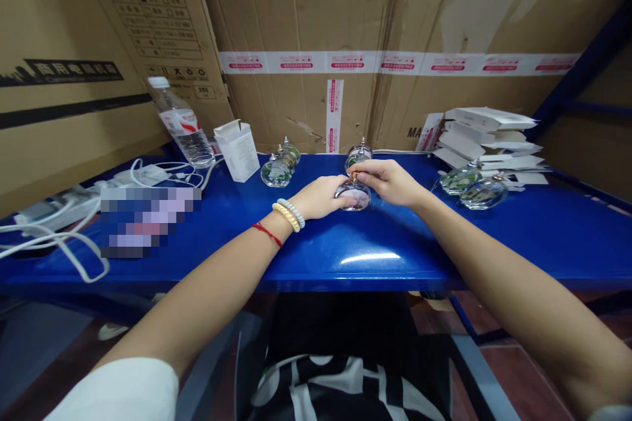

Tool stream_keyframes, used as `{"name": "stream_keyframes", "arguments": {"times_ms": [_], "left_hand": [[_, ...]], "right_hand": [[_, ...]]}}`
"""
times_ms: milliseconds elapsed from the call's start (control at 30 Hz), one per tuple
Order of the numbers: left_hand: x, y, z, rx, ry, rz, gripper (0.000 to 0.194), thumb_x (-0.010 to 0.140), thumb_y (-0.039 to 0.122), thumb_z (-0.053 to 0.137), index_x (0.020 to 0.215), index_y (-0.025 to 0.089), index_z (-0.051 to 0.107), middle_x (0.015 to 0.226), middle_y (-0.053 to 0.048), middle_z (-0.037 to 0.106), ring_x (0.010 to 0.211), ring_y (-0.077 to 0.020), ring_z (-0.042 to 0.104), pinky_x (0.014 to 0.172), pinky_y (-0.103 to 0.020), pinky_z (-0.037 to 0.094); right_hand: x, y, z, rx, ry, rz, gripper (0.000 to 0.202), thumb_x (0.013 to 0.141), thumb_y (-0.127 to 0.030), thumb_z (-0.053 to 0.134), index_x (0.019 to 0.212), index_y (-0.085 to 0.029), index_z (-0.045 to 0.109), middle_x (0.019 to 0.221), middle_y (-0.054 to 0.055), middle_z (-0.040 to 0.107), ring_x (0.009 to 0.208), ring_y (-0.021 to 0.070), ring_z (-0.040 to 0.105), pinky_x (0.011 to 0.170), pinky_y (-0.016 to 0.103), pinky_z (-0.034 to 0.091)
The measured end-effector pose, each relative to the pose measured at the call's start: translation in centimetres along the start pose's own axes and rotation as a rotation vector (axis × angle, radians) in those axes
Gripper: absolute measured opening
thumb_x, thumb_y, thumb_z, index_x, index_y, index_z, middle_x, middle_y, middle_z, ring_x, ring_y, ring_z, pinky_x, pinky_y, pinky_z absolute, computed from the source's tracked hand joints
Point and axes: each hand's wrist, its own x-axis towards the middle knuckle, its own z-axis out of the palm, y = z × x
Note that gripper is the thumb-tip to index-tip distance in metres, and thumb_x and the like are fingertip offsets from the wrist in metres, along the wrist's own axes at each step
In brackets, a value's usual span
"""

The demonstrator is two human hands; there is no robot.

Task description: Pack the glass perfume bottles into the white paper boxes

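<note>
Blue tabletop [306,256], cardboard [276,20] behind. Left hand [326,197] holds a round glass bottle [359,197] at its side; right hand [389,181] pinches the gold-coloured part on its top. Another bottle [358,156] just behind. Leftward, three bottles [276,173] grouped near an upright white carton [239,152]; farther left, water bottle [184,128], power strip [62,210]. Right end: two more bottles [484,194] just beside stacked white boxes [486,120].
</note>
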Motion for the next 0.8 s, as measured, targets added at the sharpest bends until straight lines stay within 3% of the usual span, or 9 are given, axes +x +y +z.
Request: {"name": "stream_keyframes", "arguments": {"times_ms": [167,433,700,800], "left_hand": [[0.1,0.0,0.2,0.121,0.038,-0.019,0.045,0.087,0.047,0.056,0.119,0.015,0.059,0.114,-0.012,0.066,0.108,-0.0279,0.061,0.096,-0.041,0.046],[-0.4,0.5,-0.3,0.208,0.126,-0.034,0.079,0.07,0.061,0.069,0.128,0.01,0.049,0.115,-0.015,0.059,0.109,-0.0304,0.057,0.095,-0.043,0.047],[-1.4,3.0,-1.7,0.246,0.383,-0.004,0.058,0.078,0.044,0.061,0.125,0.011,0.049,0.116,-0.015,0.054,0.105,-0.0268,0.058,0.095,-0.041,0.049],[-1.3,2.7,-1.4,0.191,0.393,-0.022,0.047,0.083,0.039,0.054,0.122,0.012,0.051,0.116,-0.014,0.055,0.104,-0.0252,0.059,0.095,-0.041,0.05]], "right_hand": [[0.1,0.0,0.2,-0.123,0.043,-0.023,0.031,0.088,-0.03,0.051,0.106,-0.018,0.073,0.101,0.006,0.074,0.091,0.019,0.068,0.088,0.033,0.053],[0.0,-0.6,0.1,-0.191,0.051,-0.052,0.032,0.088,-0.026,0.05,0.11,-0.016,0.071,0.104,0.009,0.074,0.092,0.0199,0.068,0.088,0.035,0.054],[0.0,-0.2,0.2,-0.195,0.069,-0.067,0.031,0.088,-0.026,0.051,0.11,-0.017,0.071,0.105,0.008,0.074,0.09,0.0197,0.069,0.086,0.035,0.054],[0.0,-0.2,0.2,-0.192,0.066,-0.063,0.031,0.088,-0.026,0.052,0.11,-0.017,0.071,0.104,0.009,0.074,0.09,0.0195,0.069,0.086,0.035,0.054]]}}
